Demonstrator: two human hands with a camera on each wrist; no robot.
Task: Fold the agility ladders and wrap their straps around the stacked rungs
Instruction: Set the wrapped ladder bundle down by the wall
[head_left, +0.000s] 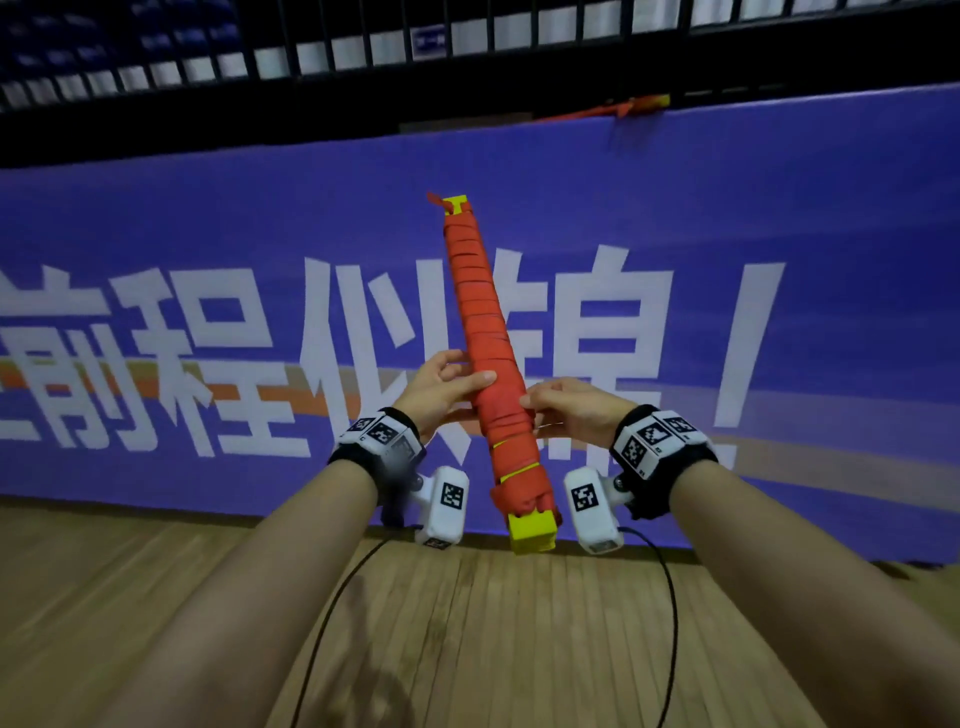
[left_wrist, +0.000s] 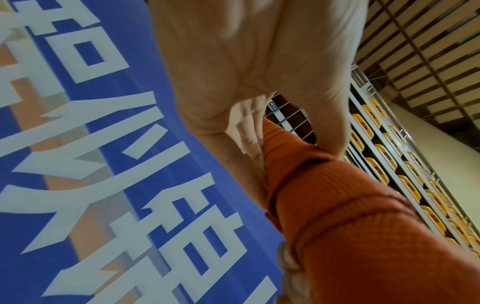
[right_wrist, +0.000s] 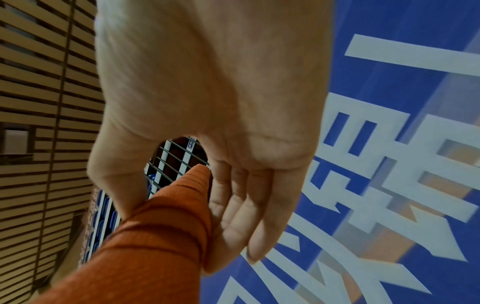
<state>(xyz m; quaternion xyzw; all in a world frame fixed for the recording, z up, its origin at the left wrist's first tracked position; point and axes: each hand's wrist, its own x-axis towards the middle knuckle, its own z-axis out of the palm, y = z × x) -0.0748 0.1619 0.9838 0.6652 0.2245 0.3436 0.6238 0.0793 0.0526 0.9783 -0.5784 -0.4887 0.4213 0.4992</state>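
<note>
The folded agility ladder is a long bundle of stacked yellow rungs, wound nearly end to end in red-orange strap. It stands almost upright in front of me, tilted slightly left at the top. Bare yellow rung ends stick out at the bottom, and a short strap tail hangs at the top. My left hand grips the lower middle from the left, thumb across the front. My right hand pinches it from the right just below. Both wrist views show the bundle between thumb and fingers of the left hand and right hand.
A blue padded banner with large white characters runs along the wall ahead, over a wooden floor. A black railing stands above it. Something red and yellow lies on the banner's top edge. Black cables hang from my wrists.
</note>
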